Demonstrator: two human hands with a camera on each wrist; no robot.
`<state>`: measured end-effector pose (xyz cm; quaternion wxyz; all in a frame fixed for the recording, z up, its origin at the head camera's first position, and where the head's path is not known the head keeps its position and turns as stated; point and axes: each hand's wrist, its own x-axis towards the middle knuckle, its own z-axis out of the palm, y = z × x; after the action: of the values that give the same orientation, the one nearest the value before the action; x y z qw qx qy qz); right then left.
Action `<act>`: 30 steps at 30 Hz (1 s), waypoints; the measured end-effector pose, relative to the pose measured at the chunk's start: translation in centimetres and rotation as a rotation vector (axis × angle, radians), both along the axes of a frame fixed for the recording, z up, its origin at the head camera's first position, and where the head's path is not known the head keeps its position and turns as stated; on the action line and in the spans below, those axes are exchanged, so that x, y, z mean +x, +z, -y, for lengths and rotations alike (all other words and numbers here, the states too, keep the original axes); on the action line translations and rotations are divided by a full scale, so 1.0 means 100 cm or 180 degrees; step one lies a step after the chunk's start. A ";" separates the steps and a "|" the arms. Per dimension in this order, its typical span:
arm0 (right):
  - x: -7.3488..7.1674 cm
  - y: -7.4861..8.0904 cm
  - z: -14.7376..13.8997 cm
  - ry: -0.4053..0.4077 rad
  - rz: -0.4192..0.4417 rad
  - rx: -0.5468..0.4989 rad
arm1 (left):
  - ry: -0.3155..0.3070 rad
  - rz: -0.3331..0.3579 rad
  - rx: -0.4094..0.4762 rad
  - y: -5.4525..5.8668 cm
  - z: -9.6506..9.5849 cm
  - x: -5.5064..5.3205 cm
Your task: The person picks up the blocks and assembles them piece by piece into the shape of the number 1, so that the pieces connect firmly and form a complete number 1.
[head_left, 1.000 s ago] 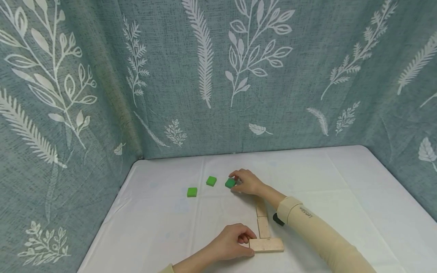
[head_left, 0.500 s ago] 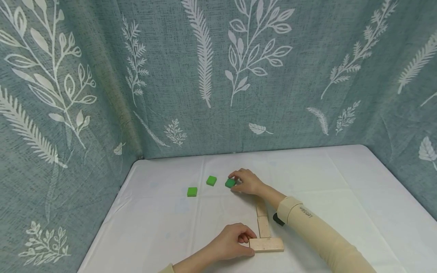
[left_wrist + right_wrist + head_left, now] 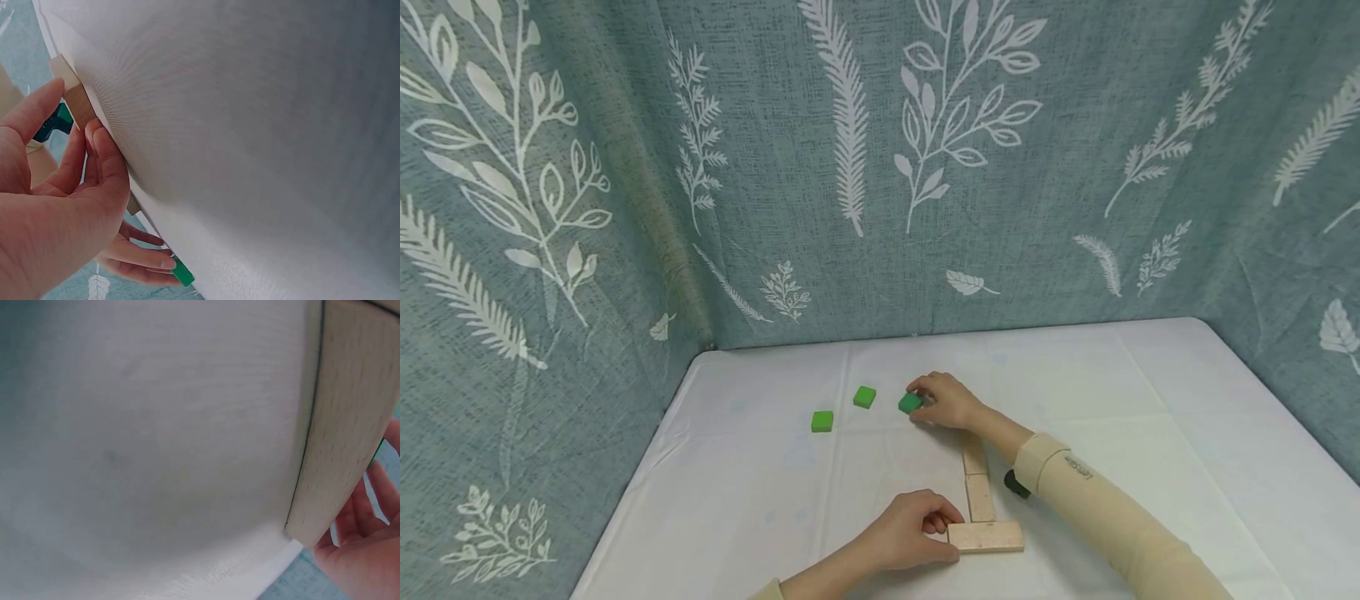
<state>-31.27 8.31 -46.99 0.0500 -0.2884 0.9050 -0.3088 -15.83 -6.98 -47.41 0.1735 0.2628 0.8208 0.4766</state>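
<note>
Nearest: left hand (image 3: 910,533), grip pinching the left end of the crosswise wooden block (image 3: 992,538), thumb on the near side and fingers on the far side; that block lies flat on the white-covered counter (image 3: 1112,392). Running away from it, a middle wooden block (image 3: 979,498) and a far wooden block (image 3: 973,457) lie end to end, the far one partly under the right arm. Dark object (image 3: 1017,483) beside the beige sleeve (image 3: 1108,500), mostly hidden, can't tell what. Further out, right hand (image 3: 951,402), grip holding the dark green tile (image 3: 910,403) between thumb and fingers, past the visible wooden row and a bit to its left; can't tell if the tile rests on the counter or is slightly raised. Left of it, a light green tile (image 3: 864,397) and another light green tile (image 3: 822,422), apart from each other, untouched. Leafy curtain (image 3: 880,275) behind. For a good handling, likely best: light, even pinch on the tile's sides, forearm high enough to clear the wooden row, left hand steadying its block without pushing it into the middle one. Main risk: the right sleeve brushing the row out of line.
</note>
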 end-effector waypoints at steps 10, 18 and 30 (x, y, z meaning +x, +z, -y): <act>-0.001 -0.002 -0.007 0.0011 0.0039 -0.0182 | -0.0002 0.0012 0.0060 0.001 0.000 0.000; 0.001 -0.001 -0.013 -0.0024 0.0136 -0.0250 | -0.0013 -0.0001 0.0050 0.001 0.000 0.000; 0.006 0.000 -0.029 -0.0023 0.0186 -0.0458 | 0.0003 0.0044 0.0052 0.002 0.000 0.001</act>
<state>-30.66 11.23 -47.04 0.0544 -0.2788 0.8796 -0.3815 -15.73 -7.01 -47.18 0.1768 0.2605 0.8158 0.4852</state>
